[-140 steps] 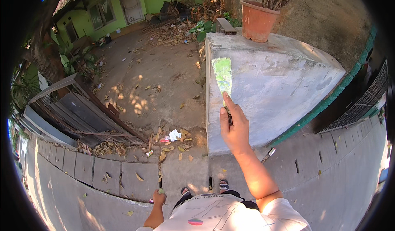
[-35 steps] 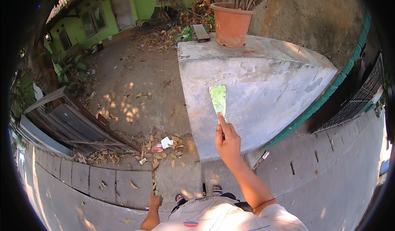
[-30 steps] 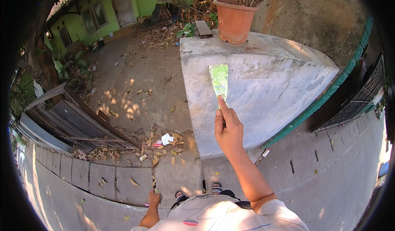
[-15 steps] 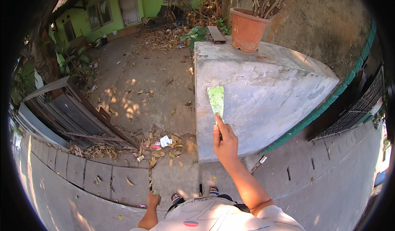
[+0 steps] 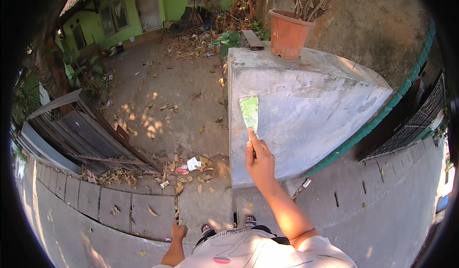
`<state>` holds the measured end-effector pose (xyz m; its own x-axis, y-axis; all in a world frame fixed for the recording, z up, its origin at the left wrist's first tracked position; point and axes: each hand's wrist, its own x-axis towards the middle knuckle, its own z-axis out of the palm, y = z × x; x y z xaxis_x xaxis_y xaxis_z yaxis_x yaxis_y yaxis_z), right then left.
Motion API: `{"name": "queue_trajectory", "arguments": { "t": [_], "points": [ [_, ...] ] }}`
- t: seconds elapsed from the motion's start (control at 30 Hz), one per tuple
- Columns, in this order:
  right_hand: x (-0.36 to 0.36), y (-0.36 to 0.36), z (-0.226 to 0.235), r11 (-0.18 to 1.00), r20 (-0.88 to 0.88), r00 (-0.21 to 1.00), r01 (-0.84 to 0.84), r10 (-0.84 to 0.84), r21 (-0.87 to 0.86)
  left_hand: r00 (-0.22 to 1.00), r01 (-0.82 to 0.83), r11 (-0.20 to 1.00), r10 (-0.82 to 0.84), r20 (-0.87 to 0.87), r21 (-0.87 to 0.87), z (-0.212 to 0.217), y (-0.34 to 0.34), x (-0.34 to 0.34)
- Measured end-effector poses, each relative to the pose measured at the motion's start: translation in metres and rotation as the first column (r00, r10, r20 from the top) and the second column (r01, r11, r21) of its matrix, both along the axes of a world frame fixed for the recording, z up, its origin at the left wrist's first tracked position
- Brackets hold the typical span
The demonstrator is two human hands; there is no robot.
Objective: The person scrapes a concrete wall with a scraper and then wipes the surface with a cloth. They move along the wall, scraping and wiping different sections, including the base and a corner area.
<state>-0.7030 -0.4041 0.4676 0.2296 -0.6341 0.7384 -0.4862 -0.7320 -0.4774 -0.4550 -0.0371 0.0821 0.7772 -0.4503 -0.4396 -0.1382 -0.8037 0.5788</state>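
Scraper (image 5: 249,113) blade flat on grey wall (image 5: 306,110) near its left edge, right hand (image 5: 258,158) grip clenched on handle.

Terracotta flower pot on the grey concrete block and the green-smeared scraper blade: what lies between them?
Only bare grey concrete block face shows in the head view between the terracotta flower pot and the green-smeared scraper blade, which the right hand holds.

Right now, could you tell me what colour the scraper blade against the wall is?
Pale green, the scraper blade looks in the head view.
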Motion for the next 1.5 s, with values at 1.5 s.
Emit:
{"name": "queue_trajectory", "arguments": {
  "t": [1.5],
  "points": [
    [-0.013,-0.031,0.011,1.000,0.156,0.988,-0.011,0.013,-0.015,0.996,0.084,0.996,-0.084,0.025,-0.005,0.033,-0.025,-0.029]
  ]
}}
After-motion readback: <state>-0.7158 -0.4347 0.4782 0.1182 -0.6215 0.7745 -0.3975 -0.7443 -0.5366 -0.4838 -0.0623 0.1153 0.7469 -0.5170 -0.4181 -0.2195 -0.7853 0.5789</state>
